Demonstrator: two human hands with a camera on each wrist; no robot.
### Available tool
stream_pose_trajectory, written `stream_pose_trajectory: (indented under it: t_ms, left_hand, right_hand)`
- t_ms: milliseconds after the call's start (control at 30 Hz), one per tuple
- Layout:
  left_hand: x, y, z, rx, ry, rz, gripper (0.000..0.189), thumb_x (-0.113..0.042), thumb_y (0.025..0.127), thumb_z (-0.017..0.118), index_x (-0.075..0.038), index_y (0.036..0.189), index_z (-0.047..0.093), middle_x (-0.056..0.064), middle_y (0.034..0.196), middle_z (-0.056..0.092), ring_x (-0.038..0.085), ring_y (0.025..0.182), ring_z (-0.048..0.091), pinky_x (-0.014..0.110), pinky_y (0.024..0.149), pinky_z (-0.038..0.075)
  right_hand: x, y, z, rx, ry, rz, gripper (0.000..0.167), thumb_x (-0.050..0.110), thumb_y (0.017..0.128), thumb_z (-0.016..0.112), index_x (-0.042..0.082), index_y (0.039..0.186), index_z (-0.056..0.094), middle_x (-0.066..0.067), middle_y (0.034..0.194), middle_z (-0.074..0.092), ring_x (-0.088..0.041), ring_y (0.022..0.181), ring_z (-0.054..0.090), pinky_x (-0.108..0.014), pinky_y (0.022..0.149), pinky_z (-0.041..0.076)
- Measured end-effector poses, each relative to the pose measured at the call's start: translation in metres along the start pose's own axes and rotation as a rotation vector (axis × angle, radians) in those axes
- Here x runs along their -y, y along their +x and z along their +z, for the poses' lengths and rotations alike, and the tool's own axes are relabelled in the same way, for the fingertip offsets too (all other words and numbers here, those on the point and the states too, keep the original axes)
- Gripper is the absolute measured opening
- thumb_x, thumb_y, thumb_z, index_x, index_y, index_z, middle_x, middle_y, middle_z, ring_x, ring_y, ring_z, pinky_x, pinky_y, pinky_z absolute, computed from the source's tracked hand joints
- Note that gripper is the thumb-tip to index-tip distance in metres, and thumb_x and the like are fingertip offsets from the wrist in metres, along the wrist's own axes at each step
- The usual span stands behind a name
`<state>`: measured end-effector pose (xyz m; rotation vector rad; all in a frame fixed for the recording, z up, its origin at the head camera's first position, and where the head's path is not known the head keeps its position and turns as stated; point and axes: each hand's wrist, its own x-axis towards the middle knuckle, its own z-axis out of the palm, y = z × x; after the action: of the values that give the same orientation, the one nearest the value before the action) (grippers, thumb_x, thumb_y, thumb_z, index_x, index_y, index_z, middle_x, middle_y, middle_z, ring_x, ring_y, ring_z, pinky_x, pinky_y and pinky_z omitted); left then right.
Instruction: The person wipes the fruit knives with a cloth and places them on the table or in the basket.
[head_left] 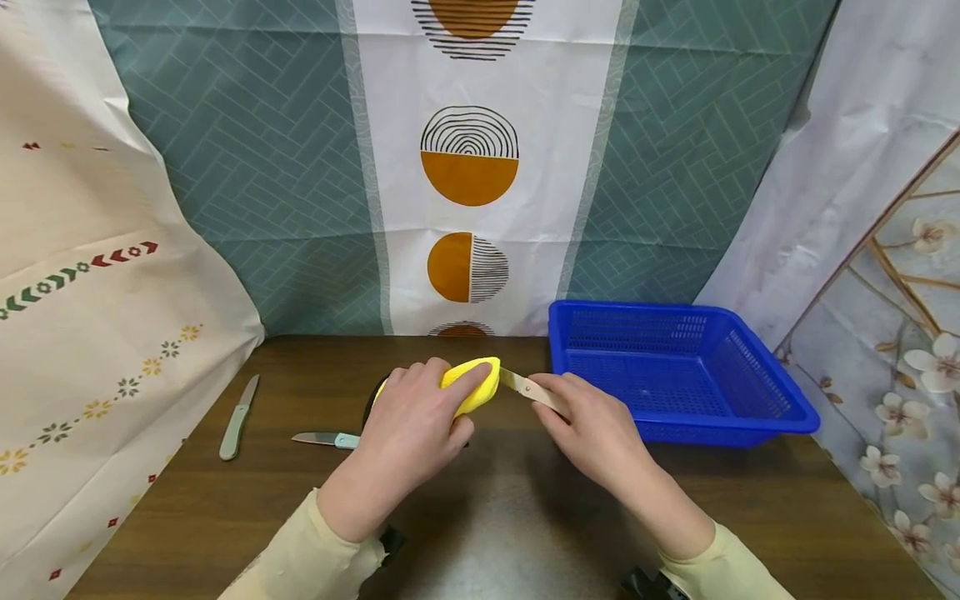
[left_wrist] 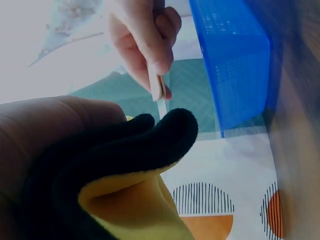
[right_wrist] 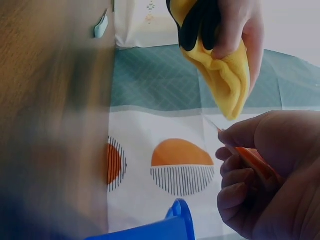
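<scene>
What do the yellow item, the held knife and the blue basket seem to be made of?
Yellow item: soft, matte fabric, judging by its loose folds and fuzzy black band.
Held knife: grey blade, probably metal; smooth pale handle, perhaps plastic, possibly wood.
Blue basket: probably moulded plastic, lightly glossy, given its perforated walls.

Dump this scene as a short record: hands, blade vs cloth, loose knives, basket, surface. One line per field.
left_hand: left hand grips yellow-and-black cloth
right_hand: right hand holds pale-handled knife
blade_vs_cloth: blade points toward cloth's yellow end; contact unclear
loose_knife_1: green-handled knife, far left, lying flat
loose_knife_2: light-handled knife, between the first and left hand
basket: blue basket, upright, beyond right hand
surface: dark wooden table
</scene>
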<state>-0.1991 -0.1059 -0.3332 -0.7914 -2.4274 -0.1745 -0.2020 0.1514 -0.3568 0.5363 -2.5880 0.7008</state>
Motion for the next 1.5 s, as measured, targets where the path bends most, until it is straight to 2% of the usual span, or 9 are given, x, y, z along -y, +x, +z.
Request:
stream_pose_trajectory:
  t_ms: [267,567,767,1067,1300,1500]
  left_hand:
    - [-0.009,0.0,0.005,-0.037,0.039,0.076,0.059,-0.021,0.085,0.082,-0.026,0.142,0.072,0.014,0.102,0.067,0.031,0.078,0.061,0.044,0.069,0.048]
    - [-0.011,-0.001,0.007,-0.05,0.061,0.099,0.057,-0.021,0.085,0.083,-0.03,0.14,0.075,0.013,0.099,0.066,0.031,0.076,0.06,0.043,0.067,0.048]
    - [-0.011,-0.003,0.005,-0.05,0.081,0.09,0.058,-0.024,0.084,0.085,-0.031,0.141,0.076,0.014,0.102,0.067,0.032,0.079,0.062,0.045,0.071,0.049]
    - [-0.007,-0.003,0.002,-0.04,0.083,0.068,0.058,-0.023,0.085,0.084,-0.031,0.142,0.075,0.014,0.102,0.066,0.031,0.079,0.061,0.045,0.071,0.048]
    - [-0.001,-0.004,0.003,-0.069,0.083,0.06,0.058,-0.018,0.083,0.083,-0.03,0.14,0.076,0.013,0.098,0.064,0.03,0.076,0.058,0.045,0.07,0.048]
    - [0.004,-0.004,0.002,-0.065,0.086,0.041,0.057,-0.019,0.084,0.082,-0.029,0.14,0.076,0.012,0.096,0.063,0.03,0.075,0.058,0.044,0.069,0.048]
  right_hand:
    - [0.006,0.0,-0.001,0.013,-0.01,-0.014,0.028,0.021,0.101,0.08,0.021,0.129,0.079,0.01,0.089,0.062,-0.012,0.073,0.054,-0.036,0.065,0.048]
    - [0.012,0.001,-0.001,0.03,-0.001,-0.029,0.027,0.022,0.102,0.08,0.02,0.129,0.079,0.009,0.089,0.062,-0.011,0.072,0.053,-0.034,0.064,0.047]
    - [0.012,0.0,-0.004,0.025,0.019,-0.043,0.026,0.022,0.103,0.079,0.019,0.129,0.079,0.009,0.096,0.067,-0.012,0.076,0.057,-0.036,0.068,0.049]
    - [0.012,-0.003,-0.01,-0.001,0.029,-0.067,0.027,0.021,0.103,0.079,0.02,0.13,0.079,0.01,0.097,0.067,-0.011,0.077,0.058,-0.037,0.07,0.051]
    - [0.01,-0.004,-0.012,-0.009,0.034,-0.073,0.027,0.022,0.103,0.078,0.022,0.13,0.079,0.013,0.091,0.062,-0.009,0.074,0.054,-0.036,0.068,0.048]
    - [0.009,-0.004,-0.013,-0.01,0.044,-0.067,0.027,0.022,0.103,0.079,0.022,0.13,0.079,0.013,0.089,0.06,-0.009,0.073,0.053,-0.035,0.066,0.047]
